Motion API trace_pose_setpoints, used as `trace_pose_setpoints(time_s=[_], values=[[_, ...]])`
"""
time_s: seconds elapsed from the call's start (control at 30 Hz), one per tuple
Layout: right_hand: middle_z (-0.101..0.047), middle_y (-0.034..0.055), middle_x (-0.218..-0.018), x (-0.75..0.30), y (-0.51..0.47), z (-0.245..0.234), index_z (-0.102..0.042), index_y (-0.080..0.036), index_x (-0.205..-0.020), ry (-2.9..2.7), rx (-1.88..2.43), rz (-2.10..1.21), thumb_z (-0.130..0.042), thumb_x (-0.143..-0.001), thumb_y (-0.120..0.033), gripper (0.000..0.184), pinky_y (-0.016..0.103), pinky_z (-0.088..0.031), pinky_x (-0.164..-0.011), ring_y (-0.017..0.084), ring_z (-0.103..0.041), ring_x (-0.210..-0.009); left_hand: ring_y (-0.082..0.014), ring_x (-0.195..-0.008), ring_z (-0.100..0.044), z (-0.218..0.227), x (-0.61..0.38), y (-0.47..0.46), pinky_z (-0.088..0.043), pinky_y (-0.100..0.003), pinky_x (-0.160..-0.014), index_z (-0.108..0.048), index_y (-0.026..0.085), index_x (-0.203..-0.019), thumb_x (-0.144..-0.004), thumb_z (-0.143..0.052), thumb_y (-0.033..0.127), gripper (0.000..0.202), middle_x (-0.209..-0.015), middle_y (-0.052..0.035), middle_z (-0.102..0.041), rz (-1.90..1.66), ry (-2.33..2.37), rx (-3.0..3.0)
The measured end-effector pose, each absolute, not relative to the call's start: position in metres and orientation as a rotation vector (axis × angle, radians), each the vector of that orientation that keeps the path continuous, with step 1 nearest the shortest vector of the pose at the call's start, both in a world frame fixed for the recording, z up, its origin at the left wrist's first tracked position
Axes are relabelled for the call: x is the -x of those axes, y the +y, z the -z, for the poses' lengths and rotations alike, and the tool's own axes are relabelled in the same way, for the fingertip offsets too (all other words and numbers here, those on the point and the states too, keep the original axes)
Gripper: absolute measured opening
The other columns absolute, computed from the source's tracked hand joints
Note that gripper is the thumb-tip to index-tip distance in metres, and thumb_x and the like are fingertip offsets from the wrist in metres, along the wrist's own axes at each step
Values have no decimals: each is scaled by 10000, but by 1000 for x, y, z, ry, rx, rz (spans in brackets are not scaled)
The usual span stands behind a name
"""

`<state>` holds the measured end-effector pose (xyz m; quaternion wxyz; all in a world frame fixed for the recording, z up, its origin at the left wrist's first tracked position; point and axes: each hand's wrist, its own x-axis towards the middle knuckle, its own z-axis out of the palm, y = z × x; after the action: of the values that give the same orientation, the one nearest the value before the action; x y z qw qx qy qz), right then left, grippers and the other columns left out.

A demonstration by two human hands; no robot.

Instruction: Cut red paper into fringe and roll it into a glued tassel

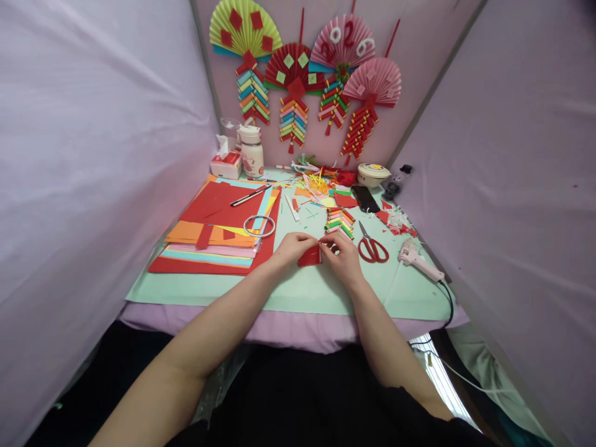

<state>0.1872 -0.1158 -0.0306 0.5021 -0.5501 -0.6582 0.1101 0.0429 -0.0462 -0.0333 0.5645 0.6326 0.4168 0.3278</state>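
Observation:
Both my hands meet over the mint-green mat (307, 292) at the table's middle, pinching a small folded piece of red paper (310, 256). My left hand (292, 247) grips its left edge with closed fingers. My right hand (343, 256) pinches the right edge, fingers curled. A bundle of small rolled paper tubes in several colours (339, 221) lies just beyond my hands.
A stack of coloured paper sheets (218, 233) with a tape ring (259, 226) lies on the left. Red scissors (371, 247) and a pink glue gun (418, 259) lie on the right. Paper scraps, a phone (365, 198), a bowl (373, 174), a flask (252, 151) stand behind. Paper fans (298, 65) hang on the wall.

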Motion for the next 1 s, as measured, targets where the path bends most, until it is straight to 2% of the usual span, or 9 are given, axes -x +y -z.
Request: trace_pose_setpoints(time_s=[0.3,0.5,1.0], values=[[-614,35,-826,-187,-115,31,-624,-204,-856,-1577,1311,-265,-559,-836,-240,77,269,-478,-580,148,-568,-696,-150,-664,-578,36,-43,-46,-436,-260,-604,-724,146,-736,-654,-617,302,207,-748,-69,-676,-770,948,-1415],[-617,26,-800,-185,-116,32,-632,-199,-833,-1575,1303,-287,-546,-831,-219,88,264,-475,-593,145,-570,-696,-129,-600,-547,35,-44,-47,-409,-248,-549,-717,125,-737,-658,-617,304,220,-689,-66,-647,-761,929,-1378],[-644,42,-818,-186,-114,33,-654,-201,-829,-1571,1304,-299,-536,-816,-192,119,280,-494,-619,166,-595,-745,-152,-650,-560,42,-43,-42,-429,-253,-572,-723,127,-759,-666,-594,327,255,-733,-78,-656,-746,926,-1461]])
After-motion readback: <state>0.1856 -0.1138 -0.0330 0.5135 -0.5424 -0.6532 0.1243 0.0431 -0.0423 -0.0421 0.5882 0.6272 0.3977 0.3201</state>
